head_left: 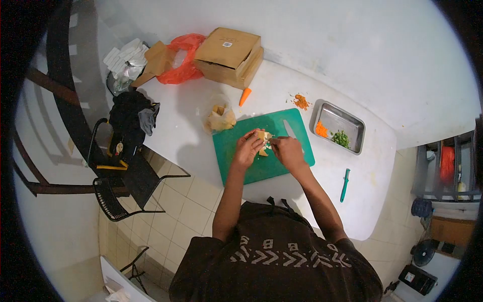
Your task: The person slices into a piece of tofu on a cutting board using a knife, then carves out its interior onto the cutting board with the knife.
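Observation:
My left hand (pixel 247 152) is closed on a yellow-brown block that looks like fried tofu (pixel 261 135), above the green cutting board (pixel 236 171). Close beside it, my right hand (pixel 289 152) has its fingers pinched at the block's pale inner side; a small dark item shows at the fingertips, too small to name. White crumbs and another yellowish piece (pixel 263 152) lie on the board beneath the hands. A knife (pixel 289 128) rests on the board just beyond my right hand, its handle partly hidden.
A clear bag of yellow-brown pieces (pixel 220 120) stands at the board's left corner. Behind lie a carrot (pixel 245 96) and orange peelings (pixel 301 102). At right are a metal tray (pixel 358 136) with chopped orange and green bits, and a green-handled peeler (pixel 345 185). Cardboard boxes (pixel 229 50) stand behind.

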`<state>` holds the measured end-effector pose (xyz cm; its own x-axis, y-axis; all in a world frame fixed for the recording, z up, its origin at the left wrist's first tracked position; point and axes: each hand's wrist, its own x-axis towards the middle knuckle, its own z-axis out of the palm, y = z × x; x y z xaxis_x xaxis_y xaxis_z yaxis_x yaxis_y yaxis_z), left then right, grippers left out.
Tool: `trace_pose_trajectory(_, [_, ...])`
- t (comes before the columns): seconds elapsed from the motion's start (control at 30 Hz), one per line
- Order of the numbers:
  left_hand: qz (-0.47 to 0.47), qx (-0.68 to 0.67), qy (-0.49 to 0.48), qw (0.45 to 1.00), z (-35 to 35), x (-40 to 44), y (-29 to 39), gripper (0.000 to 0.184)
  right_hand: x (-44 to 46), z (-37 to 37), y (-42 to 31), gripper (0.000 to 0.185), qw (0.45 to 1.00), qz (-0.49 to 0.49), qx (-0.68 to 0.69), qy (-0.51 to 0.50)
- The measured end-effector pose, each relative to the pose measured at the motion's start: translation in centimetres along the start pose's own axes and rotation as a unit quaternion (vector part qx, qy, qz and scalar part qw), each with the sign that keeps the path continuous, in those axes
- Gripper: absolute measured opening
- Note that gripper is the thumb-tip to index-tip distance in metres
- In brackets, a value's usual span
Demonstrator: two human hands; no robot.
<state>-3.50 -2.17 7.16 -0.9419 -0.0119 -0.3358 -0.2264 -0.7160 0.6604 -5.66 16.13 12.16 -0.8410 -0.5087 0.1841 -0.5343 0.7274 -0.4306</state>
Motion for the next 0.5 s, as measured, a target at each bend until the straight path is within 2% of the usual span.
trace_pose_trajectory(0.2, [0.033, -0.092, 0.056, 0.994, 0.6, 0.3, -2.1, 0.024, -0.1, 1.0, -0.9, 0.011, 0.999, 0.025, 0.024, 0.038])
trace_pose_trajectory(0.3, [0.040, -0.112, 0.055, 0.991, 0.2, 0.7, -2.9, 0.024, -0.2, 1.2, -1.1, 0.014, 0.997, 0.041, 0.030, 0.058])
trace_pose_trajectory(0.43, [0.022, -0.091, 0.011, 0.996, -0.7, 1.1, -2.2, 0.027, -0.2, 0.4, -1.4, 0.014, 0.996, 0.062, 0.032, 0.048])
trace_pose_trajectory(0.5, [-0.016, -0.053, 0.000, 0.998, -1.0, 1.0, -1.5, 0.026, -0.3, 0.2, -1.0, 0.013, 0.998, 0.057, 0.026, 0.033])
